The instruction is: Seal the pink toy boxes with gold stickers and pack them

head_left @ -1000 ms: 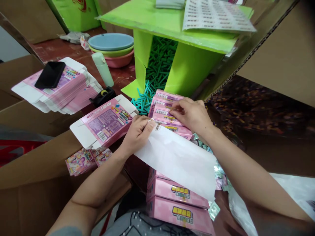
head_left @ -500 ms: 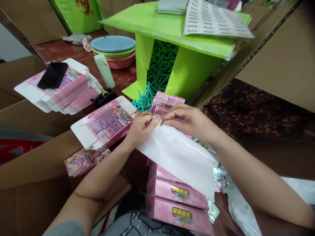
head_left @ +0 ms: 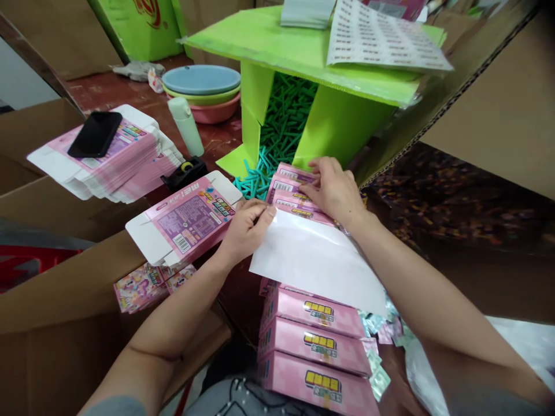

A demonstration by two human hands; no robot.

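White paper [head_left: 316, 254] spans the middle of the head view, its upper left corner pinched between the thumb and bent fingers of your left hand [head_left: 248, 231]. The sheet slants down to the right, over part of the row of pink boxes [head_left: 321, 346] running toward your lap. More boxes [head_left: 288, 188] of that colour show past its upper edge, barcodes visible, and your right hand [head_left: 336, 190] is over them, fingers bent, fingertips at the boxes; you can't tell from here whether they grip anything.

To your left lies a stack of flat cartons [head_left: 186, 222], with a black tape dispenser [head_left: 185, 173] just beyond it. A phone [head_left: 95, 134] rests on another carton stack [head_left: 125, 167] farther left. Beyond the dispenser stands a pale green bottle [head_left: 186, 127], near stacked basins [head_left: 202, 81]. Ahead of you, green sticks [head_left: 284, 118] fill a lime-green box [head_left: 342, 127], and a sheet of stickers [head_left: 384, 37] lies on top. Small shiny packets [head_left: 379, 375] lie right of the near boxes.
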